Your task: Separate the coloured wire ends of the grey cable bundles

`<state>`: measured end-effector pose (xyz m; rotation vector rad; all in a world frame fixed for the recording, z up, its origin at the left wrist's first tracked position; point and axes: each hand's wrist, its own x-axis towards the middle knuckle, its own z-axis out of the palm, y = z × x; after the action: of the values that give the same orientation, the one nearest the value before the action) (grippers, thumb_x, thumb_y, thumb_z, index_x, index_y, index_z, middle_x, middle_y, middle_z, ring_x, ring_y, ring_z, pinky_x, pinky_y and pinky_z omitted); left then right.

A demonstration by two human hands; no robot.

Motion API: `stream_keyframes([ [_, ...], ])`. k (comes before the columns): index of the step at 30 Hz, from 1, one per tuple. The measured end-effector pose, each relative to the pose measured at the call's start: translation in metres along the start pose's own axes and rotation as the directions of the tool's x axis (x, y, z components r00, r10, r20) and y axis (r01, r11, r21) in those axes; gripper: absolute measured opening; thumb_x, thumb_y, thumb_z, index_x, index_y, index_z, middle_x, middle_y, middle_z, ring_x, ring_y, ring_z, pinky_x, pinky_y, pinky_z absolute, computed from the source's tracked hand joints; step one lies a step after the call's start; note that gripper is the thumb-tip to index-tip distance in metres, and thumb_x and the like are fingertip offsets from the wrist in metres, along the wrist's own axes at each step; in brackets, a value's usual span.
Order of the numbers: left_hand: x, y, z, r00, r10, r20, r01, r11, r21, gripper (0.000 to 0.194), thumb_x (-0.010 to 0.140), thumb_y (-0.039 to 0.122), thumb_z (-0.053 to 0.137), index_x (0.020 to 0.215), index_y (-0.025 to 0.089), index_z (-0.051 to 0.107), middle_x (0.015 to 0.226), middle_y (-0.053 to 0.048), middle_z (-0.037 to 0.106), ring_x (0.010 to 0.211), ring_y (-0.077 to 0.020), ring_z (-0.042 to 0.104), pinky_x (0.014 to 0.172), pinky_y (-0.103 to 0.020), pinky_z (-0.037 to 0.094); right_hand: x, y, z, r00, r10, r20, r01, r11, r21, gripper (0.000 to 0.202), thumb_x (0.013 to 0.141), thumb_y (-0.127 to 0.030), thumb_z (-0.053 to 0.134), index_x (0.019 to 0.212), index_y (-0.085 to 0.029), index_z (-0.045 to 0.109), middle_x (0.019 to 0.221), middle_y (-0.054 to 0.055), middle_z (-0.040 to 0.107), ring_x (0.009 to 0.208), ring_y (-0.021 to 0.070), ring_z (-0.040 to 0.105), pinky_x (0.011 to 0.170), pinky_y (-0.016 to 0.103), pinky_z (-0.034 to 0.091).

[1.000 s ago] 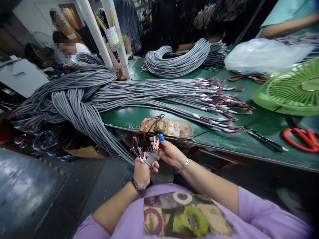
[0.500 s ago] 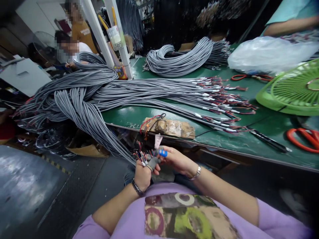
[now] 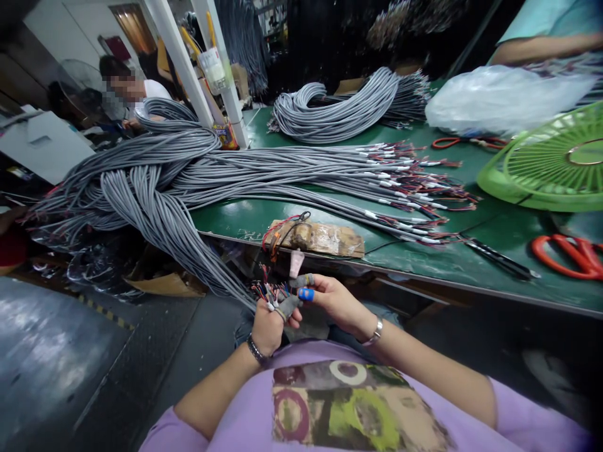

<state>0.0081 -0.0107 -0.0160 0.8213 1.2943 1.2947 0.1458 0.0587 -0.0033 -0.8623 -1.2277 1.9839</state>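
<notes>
Head view: hands point(image 3: 301, 307) on wire ends point(image 3: 266, 292)

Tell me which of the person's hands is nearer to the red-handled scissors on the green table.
Right. The right hand sits below the table edge, well to the left of the red-handled scissors; the left hand, gripping the gray cable's colored wire ends, is further left still.

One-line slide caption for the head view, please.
Left hand grips grey cable ends with coloured wires; right hand, blue fingertip cover, pinches them beside the green workbench.
</notes>
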Motion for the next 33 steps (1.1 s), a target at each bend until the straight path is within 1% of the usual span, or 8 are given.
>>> stream_keyframes([
  [9,-0.001,0.0,0.003,0.997,0.022,-0.071,-0.026,0.998,-0.049,0.035,0.072,0.044,0.07,0.059,0.012,0.061,0.049,-0.001,0.061,0.037,-0.0073,0.051,0.037,-0.018,0.037,-0.003,0.005,0.004,0.995,0.005,-0.1,0.009,0.989,0.145,0.029,0.06,-0.028,0.079,0.082,-0.015,0.065,0.07,-0.001,0.062,0.06,0.0088,0.051,0.058,0.023,0.039],
  [14,-0.001,0.009,0.003,0.998,0.006,-0.056,-0.013,0.991,-0.132,0.031,0.069,0.042,0.073,0.067,0.013,0.063,0.049,0.001,0.06,0.038,-0.007,0.05,0.038,-0.017,0.04,0.008,0.007,-0.007,0.987,0.124,-0.101,-0.083,0.938,0.337,0.024,0.075,-0.039,0.069,0.076,-0.016,0.062,0.071,0.001,0.063,0.058,0.0088,0.052,0.057,0.023,0.046],
  [18,0.0,0.013,0.002,1.0,-0.018,-0.013,0.016,0.985,-0.172,0.03,0.068,0.041,0.073,0.067,0.013,0.063,0.048,0.001,0.06,0.037,-0.0071,0.05,0.036,-0.016,0.039,0.025,0.003,-0.012,0.972,0.236,-0.003,-0.217,0.899,0.381,0.033,0.087,-0.045,0.053,0.08,-0.015,0.064,0.075,0.006,0.065,0.059,0.01,0.056,0.053,0.021,0.047],
  [22,0.003,0.015,0.003,1.0,-0.026,0.012,0.028,0.988,-0.152,0.031,0.069,0.041,0.072,0.066,0.013,0.063,0.048,0.0,0.06,0.035,-0.0066,0.049,0.035,-0.016,0.037,0.038,-0.001,-0.008,0.986,0.158,0.052,-0.166,0.92,0.355,0.034,0.082,-0.049,0.06,0.081,-0.015,0.065,0.071,0.004,0.064,0.058,0.0107,0.055,0.055,0.023,0.046],
  [26,0.008,0.018,0.006,0.999,-0.036,0.014,0.038,0.991,-0.126,0.031,0.07,0.042,0.071,0.066,0.012,0.063,0.048,0.0,0.06,0.035,-0.0064,0.049,0.035,-0.016,0.035,0.044,0.005,-0.004,0.992,-0.05,-0.116,0.073,0.976,0.204,0.042,0.074,-0.057,0.065,0.069,-0.015,0.065,0.06,0.001,0.06,0.053,0.0095,0.048,0.054,0.023,0.041],
  [28,0.01,0.019,0.008,0.999,-0.043,0.013,0.044,0.991,-0.126,0.031,0.07,0.042,0.071,0.066,0.012,0.063,0.047,0.0,0.059,0.035,-0.0064,0.049,0.035,-0.016,0.035,0.045,0.009,-0.003,0.982,-0.1,-0.163,0.128,0.977,0.17,0.045,0.075,-0.06,0.061,0.069,-0.016,0.066,0.062,0.001,0.061,0.055,0.0103,0.048,0.055,0.023,0.04],
  [30,0.012,0.02,0.009,0.999,-0.048,0.009,0.049,0.99,-0.132,0.031,0.069,0.042,0.071,0.067,0.012,0.063,0.047,0.0,0.059,0.035,-0.0065,0.05,0.035,-0.016,0.034,0.047,0.01,-0.002,0.991,-0.056,-0.121,0.085,0.964,0.252,0.046,0.076,-0.061,0.059,0.074,-0.016,0.068,0.066,0.003,0.064,0.058,0.0116,0.052,0.056,0.024,0.042],
  [33,0.013,0.02,0.011,0.998,-0.054,-0.01,0.052,0.988,-0.143,0.031,0.068,0.042,0.072,0.066,0.013,0.061,0.047,0.0,0.059,0.035,-0.0068,0.049,0.035,-0.016,0.034,0.048,0.006,0.001,0.998,0.061,-0.022,-0.045,0.903,0.428,0.043,0.077,-0.058,0.061,0.077,-0.016,0.068,0.068,0.004,0.065,0.057,0.0122,0.054,0.054,0.025,0.045],
])
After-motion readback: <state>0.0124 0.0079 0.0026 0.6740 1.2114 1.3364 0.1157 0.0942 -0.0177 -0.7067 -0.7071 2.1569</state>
